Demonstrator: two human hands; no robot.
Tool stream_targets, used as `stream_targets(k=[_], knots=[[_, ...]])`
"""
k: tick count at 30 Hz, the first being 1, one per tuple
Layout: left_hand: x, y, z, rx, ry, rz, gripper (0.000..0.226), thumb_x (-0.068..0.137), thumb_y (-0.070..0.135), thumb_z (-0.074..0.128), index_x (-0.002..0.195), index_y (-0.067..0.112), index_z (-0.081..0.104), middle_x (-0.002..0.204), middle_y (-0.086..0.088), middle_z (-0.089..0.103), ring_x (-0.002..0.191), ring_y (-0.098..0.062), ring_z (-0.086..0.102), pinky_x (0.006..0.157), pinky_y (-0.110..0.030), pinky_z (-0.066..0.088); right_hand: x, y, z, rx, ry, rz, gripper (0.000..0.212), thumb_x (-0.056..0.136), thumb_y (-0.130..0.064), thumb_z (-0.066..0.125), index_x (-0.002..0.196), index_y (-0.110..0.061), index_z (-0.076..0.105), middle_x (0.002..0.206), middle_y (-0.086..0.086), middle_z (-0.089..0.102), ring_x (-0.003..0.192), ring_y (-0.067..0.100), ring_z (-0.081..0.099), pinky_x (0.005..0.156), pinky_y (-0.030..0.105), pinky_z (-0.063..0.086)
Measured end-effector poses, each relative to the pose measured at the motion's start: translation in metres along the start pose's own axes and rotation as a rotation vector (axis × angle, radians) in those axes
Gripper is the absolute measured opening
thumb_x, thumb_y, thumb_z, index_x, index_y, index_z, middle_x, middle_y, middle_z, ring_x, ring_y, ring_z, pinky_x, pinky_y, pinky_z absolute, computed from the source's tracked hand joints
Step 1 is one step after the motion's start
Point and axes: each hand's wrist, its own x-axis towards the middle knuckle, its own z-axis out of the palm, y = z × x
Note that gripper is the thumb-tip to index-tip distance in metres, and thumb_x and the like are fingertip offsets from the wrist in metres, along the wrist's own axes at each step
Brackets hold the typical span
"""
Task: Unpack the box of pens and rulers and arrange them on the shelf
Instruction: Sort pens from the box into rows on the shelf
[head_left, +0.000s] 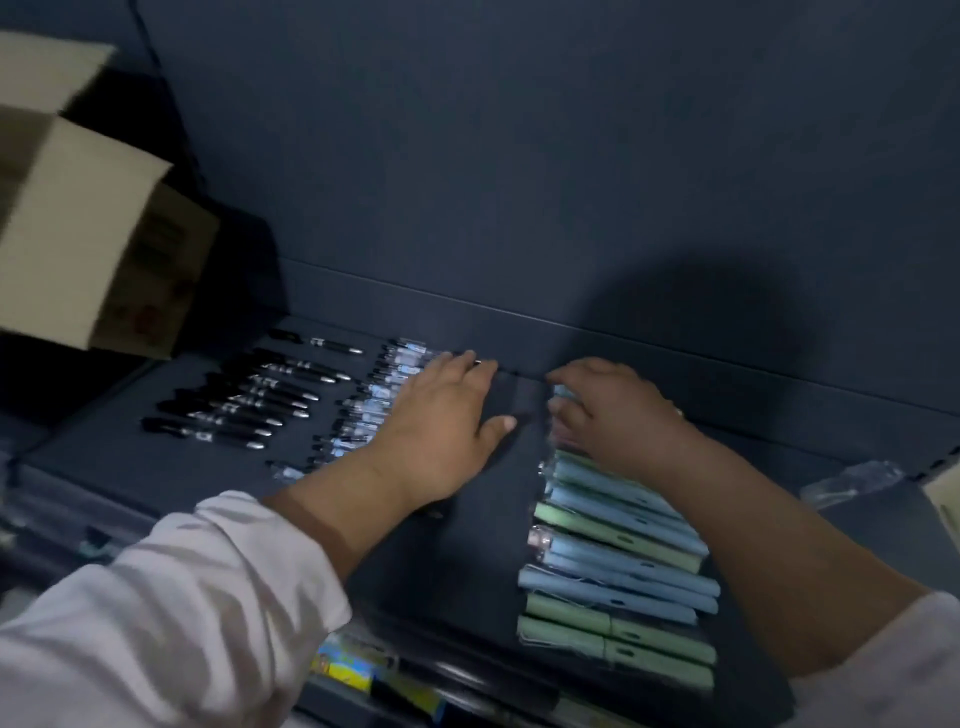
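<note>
On the dark shelf (457, 561) lie three rows of pens. Black pens (244, 405) form the left row. The middle row is clear-barrelled pens (358, 415), and my left hand (441, 431) lies flat on its right side, palm down, fingers stretched toward the back. Wrapped pale blue and green pens (618, 582) make up the right row. My right hand (618, 415) rests on that row's far end with fingers curled down over a pale blue pen (562, 391). Its grip is hidden by the knuckles and blur.
An open cardboard box (88, 244) stands at the upper left, overhanging the shelf's left end. The shelf's back wall (519, 182) rises just beyond my fingertips. An empty clear wrapper (852, 480) lies at the right. Colourful packets (353, 670) show on the lower shelf.
</note>
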Motion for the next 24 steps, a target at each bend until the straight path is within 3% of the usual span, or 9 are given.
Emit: stream_targets(k=[7,12,24], knots=[[-0.059,-0.067,-0.054,0.178,0.152,-0.007,0.069,0.093,0.051,0.045,0.150,0.020,0.022,0.158,-0.007,0.020,0.146,-0.026,0.010,0.116,-0.039,0.010,0.012,-0.112,0.001,-0.053,0.051,-0.184,0.037,0.095,-0.036,0.049,0.130,-0.025,0.052,0.137,-0.001,0.049,0.124,0.025,0.044,0.102,0.039,0.037],[-0.107,-0.126,-0.108,0.209,0.251,0.007,0.069,0.093,0.050,0.045,0.151,0.019,0.021,0.158,-0.006,0.019,0.146,-0.024,0.009,0.116,-0.036,0.009,0.014,-0.208,0.007,-0.027,0.094,-0.267,0.044,0.098,-0.037,0.044,0.140,-0.024,0.043,0.147,-0.001,0.038,0.130,0.022,0.036,0.107,0.038,0.030],[-0.220,-0.327,-0.232,0.273,0.295,-0.084,0.068,0.093,0.046,0.047,0.150,0.016,0.023,0.154,-0.007,0.024,0.142,-0.024,0.019,0.116,-0.038,0.016,0.039,-0.457,0.029,0.031,0.194,-0.360,0.041,0.098,-0.030,0.046,0.138,-0.021,0.045,0.138,0.003,0.045,0.124,0.024,0.039,0.103,0.036,0.034]])
